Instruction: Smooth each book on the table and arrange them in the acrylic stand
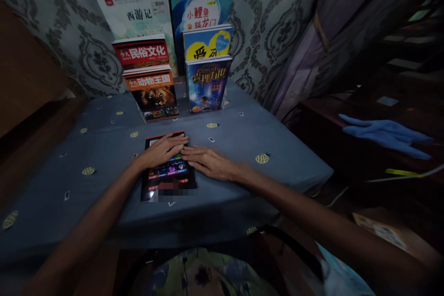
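A dark book with small coloured pictures lies flat near the middle of the cloth-covered table. My left hand rests palm down across its upper part, fingers stretched toward the right. From the right side, my right hand lies flat with its fingertips on the book's right part, close to the left fingers. Behind the hands, a book with a lion cover stands upright at the left, and a blue book stands upright at the right.
More books stand in rows behind, including a red one and a tall pale one. Patterned curtains hang behind the table. Off to the right, a blue glove lies on a dark surface.
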A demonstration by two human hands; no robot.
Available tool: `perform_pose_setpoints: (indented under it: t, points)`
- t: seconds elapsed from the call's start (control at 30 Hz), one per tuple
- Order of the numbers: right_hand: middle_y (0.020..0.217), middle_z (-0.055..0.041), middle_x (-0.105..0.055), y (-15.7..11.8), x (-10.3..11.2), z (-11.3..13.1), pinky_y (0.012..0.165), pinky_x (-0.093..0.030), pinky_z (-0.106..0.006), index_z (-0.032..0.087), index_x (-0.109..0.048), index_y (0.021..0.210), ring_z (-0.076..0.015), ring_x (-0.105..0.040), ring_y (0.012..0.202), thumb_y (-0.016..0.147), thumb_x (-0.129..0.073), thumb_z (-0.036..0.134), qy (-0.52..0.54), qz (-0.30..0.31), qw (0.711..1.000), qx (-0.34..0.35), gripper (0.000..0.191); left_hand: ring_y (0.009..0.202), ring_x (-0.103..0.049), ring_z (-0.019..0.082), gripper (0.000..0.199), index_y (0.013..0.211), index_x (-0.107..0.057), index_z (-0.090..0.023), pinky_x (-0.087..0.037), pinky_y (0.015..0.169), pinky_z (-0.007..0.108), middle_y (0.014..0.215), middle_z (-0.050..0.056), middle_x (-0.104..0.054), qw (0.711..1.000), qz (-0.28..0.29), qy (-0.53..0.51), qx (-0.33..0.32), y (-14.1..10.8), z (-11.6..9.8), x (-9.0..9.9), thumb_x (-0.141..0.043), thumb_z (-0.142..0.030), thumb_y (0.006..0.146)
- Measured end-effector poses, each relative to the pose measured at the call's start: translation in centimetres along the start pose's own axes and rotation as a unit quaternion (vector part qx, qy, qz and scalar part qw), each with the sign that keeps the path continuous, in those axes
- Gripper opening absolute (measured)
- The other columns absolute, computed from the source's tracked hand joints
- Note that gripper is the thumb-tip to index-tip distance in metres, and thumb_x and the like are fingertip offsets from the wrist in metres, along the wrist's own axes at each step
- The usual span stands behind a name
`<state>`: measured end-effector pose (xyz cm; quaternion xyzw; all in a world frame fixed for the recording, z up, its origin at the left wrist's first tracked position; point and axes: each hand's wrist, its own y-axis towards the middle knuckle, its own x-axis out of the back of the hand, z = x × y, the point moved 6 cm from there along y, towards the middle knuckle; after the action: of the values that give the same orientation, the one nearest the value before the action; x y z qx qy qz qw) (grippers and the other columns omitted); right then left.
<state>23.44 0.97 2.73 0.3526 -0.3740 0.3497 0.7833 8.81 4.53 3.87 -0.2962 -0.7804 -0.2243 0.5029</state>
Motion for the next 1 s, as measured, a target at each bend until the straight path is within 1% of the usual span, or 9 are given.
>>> perform_pose_setpoints:
  t: [0.2,0.33,0.43,0.6,0.7,0.8,0.9,1.0]
  points:
    - [0.141,-0.0094,-0.062,-1.3,-0.1,1.7,0.121,-0.035,-0.047,0.018,-0.06,0.136,-0.0207,-0.046,0.142,0.105,-0.042,0.028,0.003,0.0,1.0,0.02,0.037,0.145,-0.041,0.019,0.056,0.141,-0.054,-0.02,-0.026,0.122,0.044,0.15,0.006,-0.052,1.0,0.013,0.02,-0.016,-0.6,-1.2,0.0,-0.023,-0.051,0.105]
    - [0.137,-0.0096,-0.065,-2.3,-0.2,3.1,0.121,-0.034,-0.047,0.017,-0.061,0.134,-0.0201,-0.051,0.138,0.105,-0.042,0.026,0.005,-0.006,0.999,0.037,0.036,0.145,-0.04,0.019,0.057,0.144,-0.051,-0.02,-0.025,0.123,0.045,0.152,0.006,-0.05,0.998,0.025,0.039,-0.036,-1.2,-2.3,-0.5,-0.023,-0.051,0.106]
    - [0.137,-0.0089,-0.065,-3.0,-0.3,4.0,0.121,-0.034,-0.047,0.018,-0.062,0.133,-0.0193,-0.053,0.136,0.104,-0.043,0.026,-0.003,-0.003,0.999,0.049,0.035,0.146,-0.039,0.019,0.055,0.146,-0.049,-0.02,-0.022,0.124,0.045,0.153,0.006,-0.048,0.997,0.031,0.049,-0.051,-1.8,-3.2,-0.9,-0.024,-0.049,0.106]
    - [0.139,-0.0124,-0.063,-4.0,-0.3,4.9,0.117,-0.037,-0.052,0.016,-0.061,0.133,-0.0234,-0.053,0.136,0.105,-0.042,0.026,-0.039,-0.001,0.998,0.058,0.036,0.147,-0.037,0.019,0.054,0.147,-0.048,-0.021,-0.02,0.125,0.044,0.154,0.006,-0.047,0.996,0.031,0.06,-0.055,-3.0,-4.6,-1.5,-0.026,-0.049,0.106]
    - [0.138,-0.0133,-0.064,-4.5,-0.5,5.4,0.116,-0.037,-0.054,0.016,-0.06,0.133,-0.0262,-0.052,0.136,0.103,-0.05,0.035,-0.053,0.01,0.997,0.051,0.038,0.147,-0.037,0.019,0.054,0.149,-0.045,-0.023,-0.02,0.125,0.044,0.154,0.004,-0.047,0.996,0.034,0.059,-0.052,-3.6,-5.4,-1.7,-0.026,-0.049,0.106]
    - [0.138,-0.0154,-0.063,-4.8,-0.8,5.7,0.113,-0.039,-0.055,0.015,-0.06,0.133,-0.0289,-0.052,0.136,0.099,-0.056,0.041,-0.069,0.005,0.997,0.038,0.043,0.147,-0.037,0.019,0.053,0.151,-0.042,-0.026,-0.02,0.125,0.046,0.156,0.003,-0.045,0.997,0.031,0.054,-0.045,-4.2,-5.9,-1.9,-0.026,-0.05,0.106]
    - [0.134,-0.0142,-0.065,-4.7,-0.8,6.1,0.109,-0.045,-0.051,0.017,-0.063,0.128,-0.0273,-0.057,0.13,0.1,-0.055,0.039,-0.079,-0.021,0.996,0.03,0.037,0.148,-0.036,0.019,0.055,0.151,-0.041,-0.024,-0.021,0.124,0.045,0.156,0.004,-0.045,0.998,0.026,0.049,-0.042,-4.5,-6.1,-2.1,-0.024,-0.051,0.106]
    - [0.123,-0.0112,-0.068,-4.4,-0.6,6.4,0.103,-0.051,-0.046,0.019,-0.067,0.12,-0.0254,-0.061,0.12,0.099,-0.056,0.036,-0.077,-0.049,0.995,0.034,0.029,0.147,-0.037,0.02,0.056,0.15,-0.043,-0.024,-0.021,0.124,0.046,0.156,0.004,-0.045,0.998,0.029,0.042,-0.043,-4.5,-6.1,-2.2,-0.024,-0.052,0.106]
